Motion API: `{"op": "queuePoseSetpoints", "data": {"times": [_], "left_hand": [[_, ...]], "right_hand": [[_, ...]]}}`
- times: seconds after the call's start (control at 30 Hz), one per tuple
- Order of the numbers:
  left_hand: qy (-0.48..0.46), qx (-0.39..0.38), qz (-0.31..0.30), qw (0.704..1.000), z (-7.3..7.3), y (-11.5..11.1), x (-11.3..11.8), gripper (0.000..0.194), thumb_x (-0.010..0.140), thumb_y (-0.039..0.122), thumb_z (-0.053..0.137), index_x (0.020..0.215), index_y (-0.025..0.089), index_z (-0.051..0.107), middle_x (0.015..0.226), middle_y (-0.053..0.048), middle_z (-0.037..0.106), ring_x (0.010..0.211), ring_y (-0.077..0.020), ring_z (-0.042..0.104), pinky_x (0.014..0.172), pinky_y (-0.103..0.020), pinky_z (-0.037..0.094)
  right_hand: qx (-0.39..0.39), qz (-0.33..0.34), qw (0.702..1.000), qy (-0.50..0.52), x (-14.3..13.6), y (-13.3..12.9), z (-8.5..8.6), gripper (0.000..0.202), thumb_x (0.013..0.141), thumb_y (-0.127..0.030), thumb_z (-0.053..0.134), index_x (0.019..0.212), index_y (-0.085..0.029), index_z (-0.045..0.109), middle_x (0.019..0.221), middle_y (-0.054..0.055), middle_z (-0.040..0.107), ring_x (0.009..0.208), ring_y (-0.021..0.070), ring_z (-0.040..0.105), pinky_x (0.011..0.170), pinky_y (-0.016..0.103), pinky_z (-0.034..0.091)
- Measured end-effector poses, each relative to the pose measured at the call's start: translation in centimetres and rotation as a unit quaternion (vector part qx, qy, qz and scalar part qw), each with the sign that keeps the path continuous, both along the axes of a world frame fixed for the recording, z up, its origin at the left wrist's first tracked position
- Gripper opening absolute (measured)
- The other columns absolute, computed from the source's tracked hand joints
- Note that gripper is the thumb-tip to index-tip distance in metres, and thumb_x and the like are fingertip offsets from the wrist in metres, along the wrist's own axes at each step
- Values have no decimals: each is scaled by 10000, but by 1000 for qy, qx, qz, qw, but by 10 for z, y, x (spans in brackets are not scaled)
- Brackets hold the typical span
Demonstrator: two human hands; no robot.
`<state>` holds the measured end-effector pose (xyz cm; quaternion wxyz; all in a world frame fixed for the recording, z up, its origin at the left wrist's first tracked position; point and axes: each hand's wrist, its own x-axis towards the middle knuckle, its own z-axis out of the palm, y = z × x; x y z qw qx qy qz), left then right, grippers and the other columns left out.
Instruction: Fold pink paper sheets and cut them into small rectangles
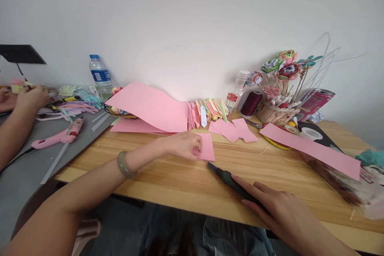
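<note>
My right hand is wrapped around a dark green utility knife, its index finger stretched along the handle. The blade points up and left, just short of the near edge of a small pink paper. On that paper, my left hand has its fingers curled and pinched at the sheet's left part, covering some of it. Large pink sheets lie just behind my left hand, the top one curling up. A few cut pink pieces lie loosely beyond the small paper.
Folded paper strips stand in a row by the wall. To the right are a long pink strip, a thread spool and a basket of paper flowers. At left, a pink glue gun lies near another person's hands.
</note>
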<state>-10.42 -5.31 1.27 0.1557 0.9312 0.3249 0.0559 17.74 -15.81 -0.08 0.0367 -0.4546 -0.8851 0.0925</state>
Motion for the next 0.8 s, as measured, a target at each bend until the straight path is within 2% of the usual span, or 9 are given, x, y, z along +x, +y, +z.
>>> {"op": "queuePoseSetpoints", "data": {"times": [0.27, 0.43, 0.57, 0.8], "left_hand": [[-2, -60, 13, 998, -2, 6, -4, 153, 711, 235, 575, 815, 188, 677, 902, -17, 605, 774, -143, 572, 709, -218, 427], [-8, -47, -32, 998, -1, 8, -4, 153, 729, 188, 550, 772, 187, 696, 917, -14, 590, 796, -131, 565, 729, -209, 414], [-8, -45, -33, 998, -1, 9, -6, 169, 756, 198, 548, 811, 204, 708, 946, -10, 591, 817, -127, 562, 739, -204, 408], [-7, -37, -35, 999, -2, 10, -5, 177, 777, 191, 543, 815, 215, 714, 943, -10, 603, 808, -125, 568, 719, -200, 413]], "right_hand": [[-8, 3, 999, -34, -2, 0, -2, 450, 925, -371, 294, 1365, -285, 333, 936, 50, 657, 730, 213, 656, 612, 355, 512], [9, 8, 1000, -22, -1, 0, -4, 444, 920, -352, 328, 1358, -284, 345, 925, 45, 661, 724, 200, 657, 599, 318, 499], [16, 5, 1000, -10, 0, 0, -3, 446, 914, -338, 353, 1358, -293, 347, 906, 35, 662, 705, 192, 656, 583, 299, 492], [11, 7, 1000, -18, -3, 2, -6, 458, 915, -340, 333, 1369, -280, 336, 941, 55, 662, 716, 208, 657, 607, 337, 510]]}}
